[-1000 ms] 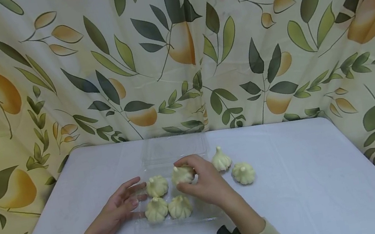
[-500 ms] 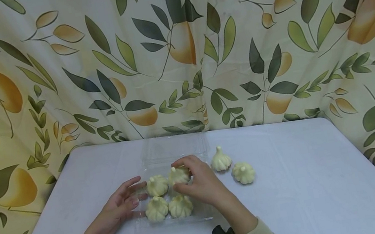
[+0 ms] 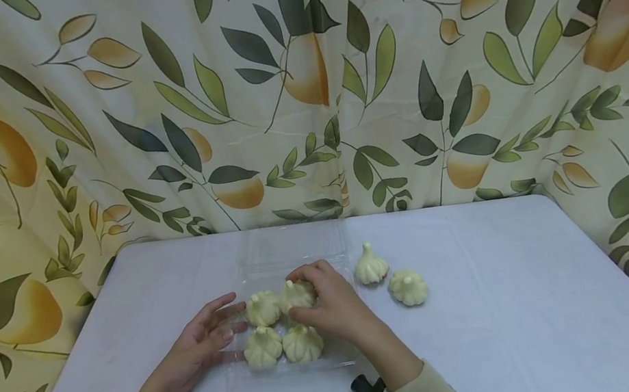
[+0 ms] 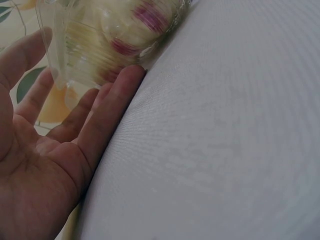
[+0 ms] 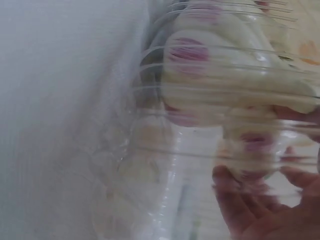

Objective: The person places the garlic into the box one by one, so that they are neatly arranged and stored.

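Observation:
A clear plastic clamshell box (image 3: pixel 338 355) lies on the table with its lid (image 3: pixel 291 245) folded back. Three pale garlic bulbs sit in it: a back-left bulb (image 3: pixel 263 309), a front-left bulb (image 3: pixel 263 348) and a front-right bulb (image 3: pixel 303 343). My right hand (image 3: pixel 332 300) grips another garlic bulb (image 3: pixel 297 294) between thumb and fingers, low at the back right of the box. In the right wrist view, this held bulb (image 5: pixel 255 142) shows through the ribbed wall. My left hand (image 3: pixel 199 347) has its fingers spread along the box's left side, fingertips right at the wall (image 4: pixel 60 50).
Two more garlic bulbs stand on the white cloth right of the box, a farther one (image 3: pixel 370 264) and a nearer one (image 3: pixel 408 288). A leaf-and-fruit patterned curtain (image 3: pixel 278 126) hangs behind the table (image 3: pixel 495 304). A black wrist mount (image 3: pixel 369 391) is below the right hand.
My right hand has shifted slightly left with its garlic bulb, bringing it close beside the back-left bulb. The left hand has stayed in place.

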A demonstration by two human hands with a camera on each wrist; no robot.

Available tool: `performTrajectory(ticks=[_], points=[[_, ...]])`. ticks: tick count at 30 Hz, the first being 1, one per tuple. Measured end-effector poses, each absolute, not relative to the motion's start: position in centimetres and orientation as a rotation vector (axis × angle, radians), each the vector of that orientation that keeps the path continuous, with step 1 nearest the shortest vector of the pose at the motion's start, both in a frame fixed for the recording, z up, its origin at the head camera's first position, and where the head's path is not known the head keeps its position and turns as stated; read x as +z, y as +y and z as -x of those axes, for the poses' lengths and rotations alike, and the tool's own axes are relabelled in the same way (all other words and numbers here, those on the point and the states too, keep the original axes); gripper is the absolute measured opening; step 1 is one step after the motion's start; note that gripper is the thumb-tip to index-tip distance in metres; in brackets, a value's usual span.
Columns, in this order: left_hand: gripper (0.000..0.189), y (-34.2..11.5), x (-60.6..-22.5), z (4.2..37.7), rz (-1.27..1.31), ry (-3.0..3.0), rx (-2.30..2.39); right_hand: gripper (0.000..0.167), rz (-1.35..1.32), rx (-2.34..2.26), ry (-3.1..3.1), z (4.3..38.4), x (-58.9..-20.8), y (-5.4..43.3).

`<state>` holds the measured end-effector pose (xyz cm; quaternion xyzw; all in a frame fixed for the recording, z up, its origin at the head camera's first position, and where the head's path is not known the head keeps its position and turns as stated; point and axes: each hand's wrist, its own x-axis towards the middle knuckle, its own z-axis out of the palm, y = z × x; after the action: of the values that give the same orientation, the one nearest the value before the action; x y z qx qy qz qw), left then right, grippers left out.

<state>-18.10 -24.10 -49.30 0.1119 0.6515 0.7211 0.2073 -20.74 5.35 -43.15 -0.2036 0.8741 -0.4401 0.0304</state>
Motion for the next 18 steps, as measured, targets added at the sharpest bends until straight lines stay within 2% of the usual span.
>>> performTrajectory(ticks=[18], points=[[0.061,-24.06,-49.03,17.99,-0.308,1.82,2.004,0.046,0.483,-1.211,2.752,21.44,-43.32,4.65]])
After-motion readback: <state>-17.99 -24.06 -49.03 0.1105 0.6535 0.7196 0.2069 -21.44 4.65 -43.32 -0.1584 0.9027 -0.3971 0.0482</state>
